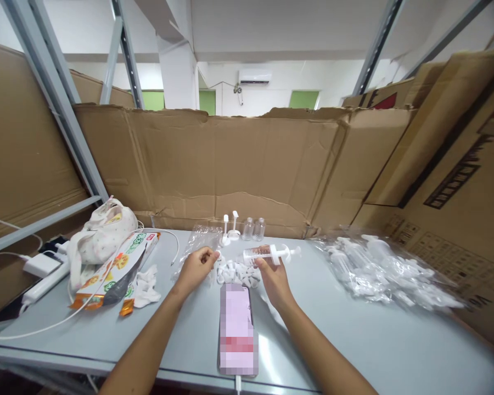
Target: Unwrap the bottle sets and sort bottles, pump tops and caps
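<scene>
My right hand is closed round a clear plastic syringe-like tube with a white flange and plunger, held almost level, its white end to the right. Beside it, my left hand has its fingers curled in a pinch; what they hold, if anything, is too small to name. Between and below the hands lies a pile of small white caps. Behind them stand two clear bottles and two white pump-like parts. A clear plastic bag lies behind my left hand.
A phone with a cable lies in front of the caps. Bagged white parts are at the right. A food packet, a cloth bag, tissue and a power strip lie left. Cardboard walls the grey table.
</scene>
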The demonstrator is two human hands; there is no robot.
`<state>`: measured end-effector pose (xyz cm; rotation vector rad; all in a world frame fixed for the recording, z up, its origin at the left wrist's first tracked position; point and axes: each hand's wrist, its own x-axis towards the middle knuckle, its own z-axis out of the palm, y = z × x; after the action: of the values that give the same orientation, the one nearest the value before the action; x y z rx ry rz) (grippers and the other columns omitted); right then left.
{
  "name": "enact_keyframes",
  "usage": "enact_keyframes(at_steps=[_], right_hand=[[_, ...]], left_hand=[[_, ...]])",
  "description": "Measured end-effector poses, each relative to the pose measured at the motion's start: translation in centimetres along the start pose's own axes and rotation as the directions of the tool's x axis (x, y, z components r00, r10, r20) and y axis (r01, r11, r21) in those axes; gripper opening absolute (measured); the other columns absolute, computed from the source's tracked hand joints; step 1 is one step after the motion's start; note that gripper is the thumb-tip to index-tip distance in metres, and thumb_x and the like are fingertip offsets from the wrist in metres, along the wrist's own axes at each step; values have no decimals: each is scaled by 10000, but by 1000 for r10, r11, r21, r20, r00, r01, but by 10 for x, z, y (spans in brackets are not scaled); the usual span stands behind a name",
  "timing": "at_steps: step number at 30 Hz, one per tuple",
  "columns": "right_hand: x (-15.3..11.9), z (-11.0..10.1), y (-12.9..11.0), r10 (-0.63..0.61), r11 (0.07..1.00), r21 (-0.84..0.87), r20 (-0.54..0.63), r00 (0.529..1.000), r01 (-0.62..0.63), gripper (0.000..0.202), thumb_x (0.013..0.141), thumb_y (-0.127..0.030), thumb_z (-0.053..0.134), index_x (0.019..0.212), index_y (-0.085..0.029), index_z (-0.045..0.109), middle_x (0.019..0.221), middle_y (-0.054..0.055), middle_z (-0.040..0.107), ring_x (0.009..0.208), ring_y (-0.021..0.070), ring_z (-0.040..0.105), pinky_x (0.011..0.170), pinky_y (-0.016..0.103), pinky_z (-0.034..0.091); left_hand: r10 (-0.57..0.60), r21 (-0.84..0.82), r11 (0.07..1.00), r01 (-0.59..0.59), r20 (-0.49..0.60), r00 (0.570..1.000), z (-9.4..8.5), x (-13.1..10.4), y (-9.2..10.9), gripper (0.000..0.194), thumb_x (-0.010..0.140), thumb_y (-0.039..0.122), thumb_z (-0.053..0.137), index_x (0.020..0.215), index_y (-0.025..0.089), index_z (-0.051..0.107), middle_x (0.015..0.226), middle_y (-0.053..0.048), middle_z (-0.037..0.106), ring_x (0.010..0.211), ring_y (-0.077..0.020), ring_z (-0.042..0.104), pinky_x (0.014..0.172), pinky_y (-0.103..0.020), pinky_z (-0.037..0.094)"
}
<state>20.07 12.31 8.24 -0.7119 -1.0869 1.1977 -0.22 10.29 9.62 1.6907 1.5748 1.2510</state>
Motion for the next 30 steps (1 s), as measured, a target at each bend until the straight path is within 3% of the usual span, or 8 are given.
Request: enact_keyframes(at_steps=[3,10,15,23,26,30], right_hand=[[0,1,1,-1,1000,-26,24,1000,2,269,669,-368,690,860,-194,617,792,38,676,769,215,604,695,335,465],[-3,2,-1,13,998,-58,54,998,-10,270,667,-347,700,879,-196,628,769,22,674,732,203,598,653,310,459],[-2,1,0,2,998,-68,52,999,1,248,679,-356,689,855,-191,631,769,29,670,712,196,586,655,312,456],[0,0,2,-12,998,-67,49,999,15,214,685,-353,687,808,-194,616,709,1,626,657,156,542,620,276,430],[1,-1,1,-16,997,-80,48,999,20,230,683,-361,686,809,-184,609,701,2,614,654,153,532,612,270,425],[1,-1,3,-6,998,-66,61,998,10,252,683,-369,688,835,-190,596,711,-5,609,663,151,535,611,263,425]], left_hand=[[-1,118,993,-6,60,998,2,2,-7,342,801,489,430,666,188,524,593,30,539,571,-123,476,562,-224,334],[-2,315,949,-20,71,997,12,5,-26,212,754,384,506,707,183,556,669,1,576,632,-151,503,581,-235,313],[103,340,932,-126,85,991,15,6,-29,116,759,260,511,826,193,578,739,-14,607,702,-167,543,635,-244,357],[191,359,899,-250,190,963,28,10,-27,268,797,182,476,1022,210,618,971,-63,639,913,-196,568,823,-291,405],[224,347,900,-265,153,962,29,8,-24,294,809,188,471,1072,224,598,996,-57,627,918,-195,567,837,-311,418],[300,276,915,-294,20,954,25,5,-14,231,834,236,462,1016,222,605,1014,-48,612,930,-193,557,865,-339,420]])
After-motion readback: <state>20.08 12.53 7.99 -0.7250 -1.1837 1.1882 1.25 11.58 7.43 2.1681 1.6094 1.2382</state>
